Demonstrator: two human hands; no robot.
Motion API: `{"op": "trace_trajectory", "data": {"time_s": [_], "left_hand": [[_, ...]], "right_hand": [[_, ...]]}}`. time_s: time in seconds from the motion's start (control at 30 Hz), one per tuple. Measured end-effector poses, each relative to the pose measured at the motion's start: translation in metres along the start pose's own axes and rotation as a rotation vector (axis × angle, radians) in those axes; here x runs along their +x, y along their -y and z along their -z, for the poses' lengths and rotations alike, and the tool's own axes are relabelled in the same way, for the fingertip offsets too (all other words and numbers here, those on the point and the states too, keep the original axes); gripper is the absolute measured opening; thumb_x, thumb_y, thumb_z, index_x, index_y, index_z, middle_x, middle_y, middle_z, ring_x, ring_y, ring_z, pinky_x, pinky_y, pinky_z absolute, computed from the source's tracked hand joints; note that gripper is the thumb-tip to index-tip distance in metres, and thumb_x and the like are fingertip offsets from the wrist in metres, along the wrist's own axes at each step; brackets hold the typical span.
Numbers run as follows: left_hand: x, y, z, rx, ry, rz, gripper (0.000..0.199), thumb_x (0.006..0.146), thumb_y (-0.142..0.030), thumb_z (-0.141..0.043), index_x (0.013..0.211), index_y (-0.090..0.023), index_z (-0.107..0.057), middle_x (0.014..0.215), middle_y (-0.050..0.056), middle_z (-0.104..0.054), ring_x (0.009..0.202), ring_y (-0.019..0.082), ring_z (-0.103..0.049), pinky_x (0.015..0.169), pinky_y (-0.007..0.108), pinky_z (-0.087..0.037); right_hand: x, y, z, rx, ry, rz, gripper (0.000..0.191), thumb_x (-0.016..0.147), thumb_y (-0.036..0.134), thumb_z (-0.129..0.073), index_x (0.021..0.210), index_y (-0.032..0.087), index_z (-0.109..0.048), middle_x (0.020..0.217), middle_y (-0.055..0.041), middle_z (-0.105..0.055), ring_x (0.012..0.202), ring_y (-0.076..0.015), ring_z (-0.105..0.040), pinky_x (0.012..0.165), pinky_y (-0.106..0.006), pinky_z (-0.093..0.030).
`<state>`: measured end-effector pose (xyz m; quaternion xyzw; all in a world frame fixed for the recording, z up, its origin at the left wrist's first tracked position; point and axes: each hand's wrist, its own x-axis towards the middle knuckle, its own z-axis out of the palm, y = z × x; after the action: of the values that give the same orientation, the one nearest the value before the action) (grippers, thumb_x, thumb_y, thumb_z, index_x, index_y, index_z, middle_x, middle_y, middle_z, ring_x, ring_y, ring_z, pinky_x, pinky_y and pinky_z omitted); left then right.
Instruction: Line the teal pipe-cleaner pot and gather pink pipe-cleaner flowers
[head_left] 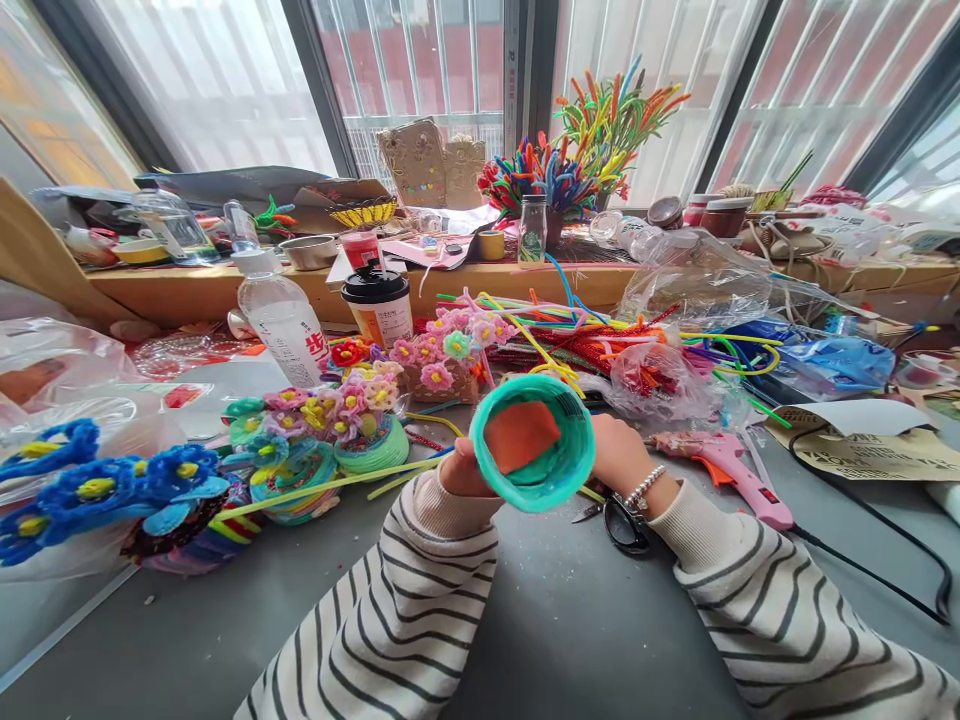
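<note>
A teal, fuzzy pot [534, 495] that looks wound from pipe cleaners is held up in front of me, its open mouth tilted toward the camera. Inside it lies an orange piece [520, 437]. My left hand [460, 470] grips the pot's left side, with most of its fingers hidden behind it. On the right side, my right hand [621, 455] is closed against the wall, its fingertips out of sight. Black-handled scissors [628, 527] lie just below my right wrist. A pink glue gun [739, 475] rests to the right.
Pipe-cleaner flower pots [285, 450] crowd the left, with blue flowers [105, 485] nearest. Behind are a pump bottle [277, 315], a lidded cup [379, 305] and a pile of loose pipe cleaners [570, 340]. The glue gun's black cord [870, 570] curves along the right. A cluttered wooden ledge [465, 283] runs behind.
</note>
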<state>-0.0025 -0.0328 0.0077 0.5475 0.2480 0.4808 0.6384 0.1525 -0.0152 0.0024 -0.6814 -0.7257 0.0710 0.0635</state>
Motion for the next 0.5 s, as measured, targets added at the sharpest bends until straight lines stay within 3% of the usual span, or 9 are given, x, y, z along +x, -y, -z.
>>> {"op": "trace_trajectory", "data": {"time_s": [0.13,0.37,0.5], "left_hand": [[0.001,-0.002,-0.004,-0.185,-0.012,0.083,0.078,0.045,-0.079,-0.034,0.092,-0.019,-0.052,0.1,0.011,-0.058,0.1,0.029,-0.049,0.074,0.043,-0.043],[0.01,-0.004,-0.006,-0.358,-0.129,0.23,0.069,0.066,-0.068,-0.018,0.097,-0.018,-0.053,0.114,0.007,-0.053,0.104,0.026,-0.048,0.078,0.043,-0.042],[0.021,0.004,-0.01,-0.507,-0.115,0.259,0.056,0.072,-0.059,-0.026,0.093,-0.017,-0.057,0.105,0.008,-0.059,0.102,0.024,-0.049,0.081,0.042,-0.04]], "right_hand": [[-0.003,0.002,0.0,-0.009,-0.015,0.048,0.029,0.074,0.038,-0.043,0.078,0.014,-0.059,0.074,-0.0165,-0.063,0.073,-0.029,-0.06,0.052,-0.03,-0.039],[0.002,0.001,-0.014,0.052,-0.052,0.147,0.023,0.068,0.039,-0.051,0.068,0.017,-0.058,0.07,-0.0083,-0.064,0.066,-0.0202,-0.06,0.051,-0.023,-0.035],[0.006,-0.01,0.001,0.1,-0.163,0.106,0.021,0.071,0.036,-0.047,0.068,0.016,-0.055,0.063,-0.0048,-0.061,0.058,-0.0154,-0.056,0.049,-0.022,-0.033]]}}
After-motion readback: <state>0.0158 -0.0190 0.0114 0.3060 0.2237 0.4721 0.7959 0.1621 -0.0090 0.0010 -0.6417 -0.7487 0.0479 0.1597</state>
